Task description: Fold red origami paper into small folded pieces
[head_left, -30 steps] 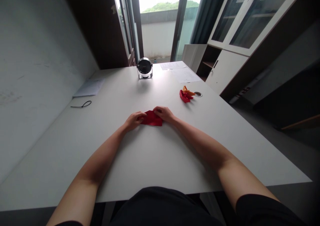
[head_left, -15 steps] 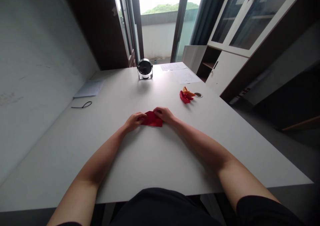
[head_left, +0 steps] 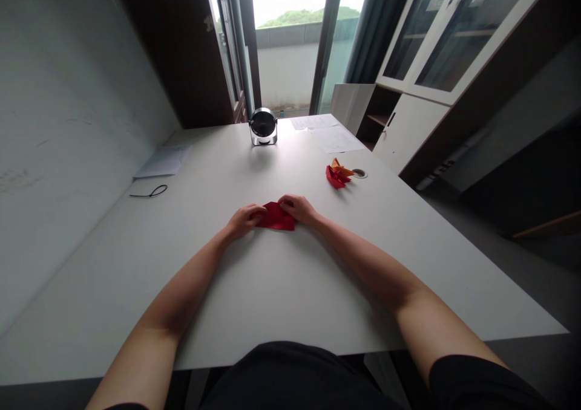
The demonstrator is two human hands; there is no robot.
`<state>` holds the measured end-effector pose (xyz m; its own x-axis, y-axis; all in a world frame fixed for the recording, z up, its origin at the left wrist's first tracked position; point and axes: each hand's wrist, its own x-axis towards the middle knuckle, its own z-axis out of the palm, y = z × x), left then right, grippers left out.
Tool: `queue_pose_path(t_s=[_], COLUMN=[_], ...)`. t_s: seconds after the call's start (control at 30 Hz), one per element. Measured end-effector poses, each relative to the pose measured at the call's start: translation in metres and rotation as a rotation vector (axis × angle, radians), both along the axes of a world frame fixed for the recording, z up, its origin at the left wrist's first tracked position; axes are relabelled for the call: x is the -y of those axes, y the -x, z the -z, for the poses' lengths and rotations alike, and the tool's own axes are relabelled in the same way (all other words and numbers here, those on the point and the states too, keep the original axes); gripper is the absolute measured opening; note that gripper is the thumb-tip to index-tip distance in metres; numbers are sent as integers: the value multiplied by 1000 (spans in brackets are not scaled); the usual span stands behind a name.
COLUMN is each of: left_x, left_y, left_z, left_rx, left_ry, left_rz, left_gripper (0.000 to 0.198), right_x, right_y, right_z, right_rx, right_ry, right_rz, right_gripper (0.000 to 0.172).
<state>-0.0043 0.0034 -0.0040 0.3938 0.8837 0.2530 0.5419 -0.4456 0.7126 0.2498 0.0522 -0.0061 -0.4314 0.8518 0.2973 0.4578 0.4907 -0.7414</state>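
A folded piece of red paper point(head_left: 278, 218) lies on the white table, between my two hands. My left hand point(head_left: 247, 219) grips its left end, thumb and fingers closed on the edge. At the upper right corner my right hand point(head_left: 296, 207) pinches the paper with bent fingers. The paper has straight creased edges and a slanted top left side; parts of both ends are hidden under my fingers. Farther right, a red and orange folded-paper figure point(head_left: 336, 176) rests apart from my hands.
A round black device on a metal stand point(head_left: 263, 126) stands at the far side of the white table point(head_left: 290, 295). Paper sheets point(head_left: 338, 138) lie at the back right, more papers point(head_left: 163, 161) at the left, near a black cable tie point(head_left: 152, 192). A cable hole point(head_left: 360, 173) is beside the figure.
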Motion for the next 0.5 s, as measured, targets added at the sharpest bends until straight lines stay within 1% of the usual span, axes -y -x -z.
queue_pose_path(t_s=[0.1,0.2,0.3,0.5], left_x=[-1,-2,-3,-3], left_y=[0,2,3,2], left_z=[2,6,9,7], left_rx=[57,187,314,442], left_ry=[18,61,125,154], left_rz=[-15,-73,-103,-148], left_gripper=[33,29,27,27], right_x=[0,-1,-1,1], right_y=[0,-1,-2,-4], right_z=[1,2,3,0], right_rx=[1,12,5,-69], right_ry=[8,30,46,113], right_rz=[4,11,8,-16], right_gripper=[19,18,20,26])
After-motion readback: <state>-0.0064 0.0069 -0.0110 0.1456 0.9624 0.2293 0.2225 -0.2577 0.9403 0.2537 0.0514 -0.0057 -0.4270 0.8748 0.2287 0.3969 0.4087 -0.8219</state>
